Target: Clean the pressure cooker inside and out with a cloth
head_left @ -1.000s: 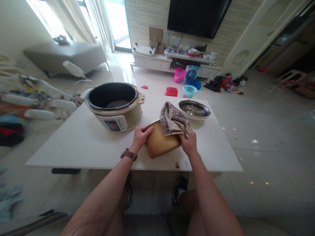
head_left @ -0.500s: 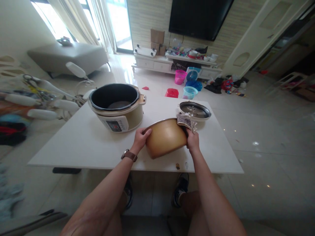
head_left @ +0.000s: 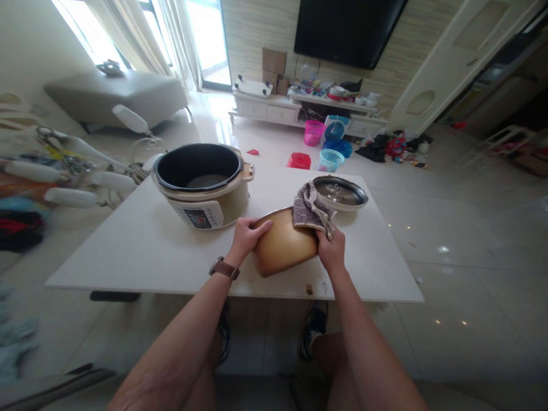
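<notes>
A gold inner pot [head_left: 282,245] lies tilted on the white table [head_left: 141,251], its outside wall toward me. My left hand [head_left: 248,237] is closed on the pot's left rim. My right hand [head_left: 330,250] is closed on a grey-brown patterned cloth [head_left: 310,210], which it presses against the pot's upper right side. The open rice cooker body [head_left: 201,185] stands just left of and behind the pot. Its glass lid [head_left: 339,192] lies flat behind the cloth.
Small crumbs [head_left: 308,289] lie near the table's front edge. A white rack with clutter [head_left: 68,171] stands left of the table. Coloured plastic baskets [head_left: 319,145] sit on the floor beyond, before a TV cabinet [head_left: 299,108]. My knees are under the front edge.
The cloth in my right hand went from the pot's upper side to its far right rim, then back onto the upper right side. My left hand kept its hold on the rim.
</notes>
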Demonstrator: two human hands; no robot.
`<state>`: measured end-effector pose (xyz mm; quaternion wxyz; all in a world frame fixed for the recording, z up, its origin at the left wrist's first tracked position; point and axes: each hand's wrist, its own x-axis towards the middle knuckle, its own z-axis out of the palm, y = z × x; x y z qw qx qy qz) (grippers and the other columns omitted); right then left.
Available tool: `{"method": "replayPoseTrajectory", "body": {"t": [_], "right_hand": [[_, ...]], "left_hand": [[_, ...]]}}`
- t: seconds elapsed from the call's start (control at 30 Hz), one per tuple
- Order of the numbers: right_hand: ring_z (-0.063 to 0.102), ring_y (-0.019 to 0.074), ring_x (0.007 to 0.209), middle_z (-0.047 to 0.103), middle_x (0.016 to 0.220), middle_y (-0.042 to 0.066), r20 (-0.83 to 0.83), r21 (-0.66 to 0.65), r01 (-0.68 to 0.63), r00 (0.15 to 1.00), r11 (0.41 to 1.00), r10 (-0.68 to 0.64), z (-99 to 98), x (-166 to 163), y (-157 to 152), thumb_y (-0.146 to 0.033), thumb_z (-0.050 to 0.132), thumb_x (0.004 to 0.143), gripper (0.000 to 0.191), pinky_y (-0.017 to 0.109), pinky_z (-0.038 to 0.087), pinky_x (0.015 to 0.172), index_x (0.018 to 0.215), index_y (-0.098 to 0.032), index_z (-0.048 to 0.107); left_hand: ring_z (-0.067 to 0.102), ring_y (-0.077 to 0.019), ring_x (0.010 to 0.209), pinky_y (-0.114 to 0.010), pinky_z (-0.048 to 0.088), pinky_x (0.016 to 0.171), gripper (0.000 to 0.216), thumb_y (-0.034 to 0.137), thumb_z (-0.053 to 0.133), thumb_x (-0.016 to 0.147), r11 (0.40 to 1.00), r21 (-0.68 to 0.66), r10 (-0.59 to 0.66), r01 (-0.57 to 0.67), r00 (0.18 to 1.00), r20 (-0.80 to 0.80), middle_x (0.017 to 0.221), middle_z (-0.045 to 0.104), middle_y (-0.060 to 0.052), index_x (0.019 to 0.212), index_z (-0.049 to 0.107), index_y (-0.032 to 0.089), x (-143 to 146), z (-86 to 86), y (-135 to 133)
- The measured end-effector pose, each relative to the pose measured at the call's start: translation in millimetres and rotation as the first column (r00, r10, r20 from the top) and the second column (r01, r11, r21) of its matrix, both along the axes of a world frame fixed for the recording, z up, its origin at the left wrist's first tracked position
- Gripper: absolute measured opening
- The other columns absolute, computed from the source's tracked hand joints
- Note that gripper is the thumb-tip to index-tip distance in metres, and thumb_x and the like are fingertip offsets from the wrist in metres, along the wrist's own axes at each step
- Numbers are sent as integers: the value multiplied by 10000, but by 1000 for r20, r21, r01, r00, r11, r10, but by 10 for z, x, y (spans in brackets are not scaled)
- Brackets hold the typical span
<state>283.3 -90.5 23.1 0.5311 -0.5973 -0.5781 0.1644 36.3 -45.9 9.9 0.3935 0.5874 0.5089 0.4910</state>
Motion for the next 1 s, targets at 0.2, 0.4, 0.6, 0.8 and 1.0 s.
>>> {"method": "replayPoseTrajectory", "body": {"t": [0.2,0.4,0.6,0.8,1.0], "right_hand": [[513,336,1473,632,1506,60,514,108,-363,817,926,260,223,-152,-212,-471,603,898,472,491,418,1146,1329,-316,717],[525,316,1467,631,1507,70,475,120,-341,844,933,247,219,-131,-183,-459,560,953,462,482,431,1130,1369,-302,684],[612,314,1375,706,1405,91,253,121,-204,953,971,169,126,-61,-67,-460,595,956,429,459,469,1138,1314,-265,729],[698,300,1220,769,1285,79,-59,14,-113,992,994,113,26,-24,13,-457,622,954,423,437,515,1083,1303,-249,739],[716,332,1156,825,1042,89,-253,-107,73,962,992,-99,-177,75,159,-475,651,889,326,470,513,1078,1008,-224,821]], "left_hand": [[216,-86,551,-264,137,517,527,491,671,748,998,65,0,1,1000,-10,509,239,36,472,331,199,-7,-75,56],[180,-73,524,-262,114,498,555,524,662,727,999,41,8,-7,1000,-20,496,207,41,461,291,209,3,-56,55],[215,-63,486,-254,121,463,614,604,698,746,999,-24,-24,24,1000,8,493,272,35,466,325,206,-15,-39,15],[206,-59,481,-249,122,462,614,615,689,732,1000,-26,2,-2,1000,-13,492,248,43,459,314,212,-53,-115,55],[196,-59,480,-255,121,466,616,620,675,732,1000,-10,6,-6,1000,-30,493,229,45,452,299,220,-49,-111,59]]}}
